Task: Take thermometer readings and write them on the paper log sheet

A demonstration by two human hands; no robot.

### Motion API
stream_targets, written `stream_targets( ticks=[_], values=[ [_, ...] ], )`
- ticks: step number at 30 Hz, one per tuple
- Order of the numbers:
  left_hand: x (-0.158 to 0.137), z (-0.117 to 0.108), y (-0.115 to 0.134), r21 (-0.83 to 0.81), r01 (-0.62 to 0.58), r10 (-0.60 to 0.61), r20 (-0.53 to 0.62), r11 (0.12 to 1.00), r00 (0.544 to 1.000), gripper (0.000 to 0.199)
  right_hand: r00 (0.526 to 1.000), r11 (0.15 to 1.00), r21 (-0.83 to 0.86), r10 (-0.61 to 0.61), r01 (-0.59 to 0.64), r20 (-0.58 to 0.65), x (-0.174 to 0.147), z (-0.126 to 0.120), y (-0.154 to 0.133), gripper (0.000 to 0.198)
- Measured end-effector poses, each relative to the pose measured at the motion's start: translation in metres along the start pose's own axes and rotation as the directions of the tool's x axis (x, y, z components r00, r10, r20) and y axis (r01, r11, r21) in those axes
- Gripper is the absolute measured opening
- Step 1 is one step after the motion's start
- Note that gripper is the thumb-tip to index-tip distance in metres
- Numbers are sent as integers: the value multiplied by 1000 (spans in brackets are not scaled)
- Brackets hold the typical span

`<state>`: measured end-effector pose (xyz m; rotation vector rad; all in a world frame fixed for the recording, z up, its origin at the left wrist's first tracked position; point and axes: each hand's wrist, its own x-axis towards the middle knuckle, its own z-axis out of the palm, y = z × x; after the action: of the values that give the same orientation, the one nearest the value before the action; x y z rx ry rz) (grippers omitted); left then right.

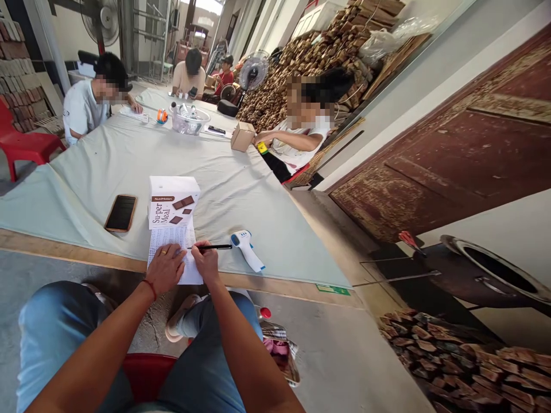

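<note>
My right hand (205, 263) is closed round a black pen (218, 247), its tip down at a sheet of paper with rows of handwriting (189, 274). Flat on the same sheet, near its left edge, my left hand (166, 267) rests with its fingers stretched out. The sheet's lower part hangs over the table's front edge. Just beyond it stands a white box with chocolate pieces printed on it (174, 201), covering the sheet's far end. A dark-screened phone (121, 213) lies to the left. Right of my pen lies a white and blue infrared thermometer (247, 250).
A pale cloth covers the long table (224, 195). Farther back stand a plastic basket of bottles (189, 123) and a cardboard box (243, 137). Several people sit around the table. Stacked firewood (275, 86) and a floor fan (253, 71) are behind; a red chair (32, 143) is left.
</note>
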<state>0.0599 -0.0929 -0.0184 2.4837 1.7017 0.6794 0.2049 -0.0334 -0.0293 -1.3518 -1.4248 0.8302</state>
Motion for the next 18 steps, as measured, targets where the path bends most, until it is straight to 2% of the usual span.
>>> stream_targets(
  ticks=[6, 18],
  values=[
    [0, 1, 0, -6, -3, 3, -8, 1000, 1000, 35, 999, 995, -88, -40, 41, 12, -1, 0, 1, 15],
    [-1, 1, 1, -10, -1, 1, -6, 1000, 1000, 36, 998, 991, -123, -51, 55, 36, -2, -1, 5, 15]
  ],
)
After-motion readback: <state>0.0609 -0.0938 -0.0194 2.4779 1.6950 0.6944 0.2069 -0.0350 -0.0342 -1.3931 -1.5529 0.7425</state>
